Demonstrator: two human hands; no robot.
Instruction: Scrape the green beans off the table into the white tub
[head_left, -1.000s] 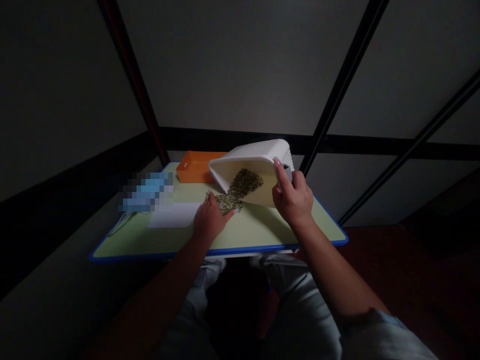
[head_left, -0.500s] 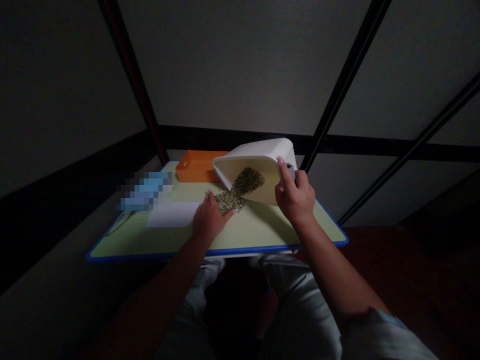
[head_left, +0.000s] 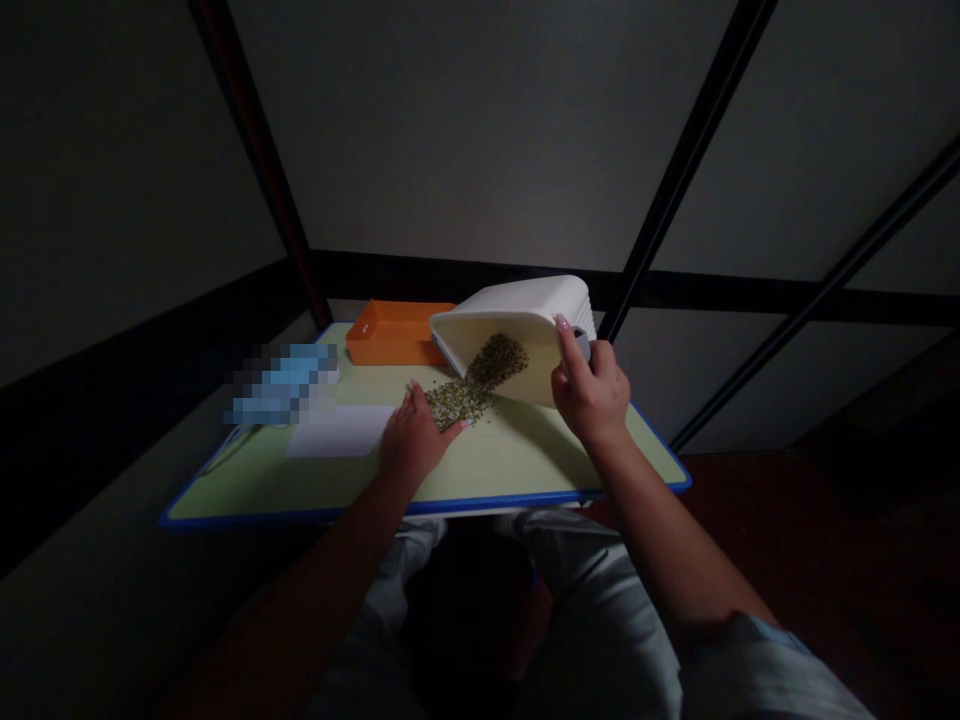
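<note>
Tipped on its side, a white plastic bin (head_left: 525, 302) faces left and toward me with its mouth over the table. My right hand (head_left: 592, 392) grips its near side by the grey part at the rim. Small green-brown beans or seeds (head_left: 496, 364) lie inside the bin and spread out of its mouth into a pile (head_left: 454, 402) on the tabletop. Against the pile's left side rests my left hand (head_left: 414, 435), fingers and thumb apart, cupped round the grains. It holds nothing that I can see.
The small pale green table (head_left: 525, 460) has a blue edge. An orange tray (head_left: 397, 335) stands at the back, touching or close behind the bin. A white paper sheet (head_left: 334, 432) lies left of my left hand, beside a blurred blue item (head_left: 281, 385). Wall panels rise behind.
The view has shifted slightly. My left hand has edged a little left along the pile, and the grains reach slightly further out. The bin stays tilted in my right hand.
</note>
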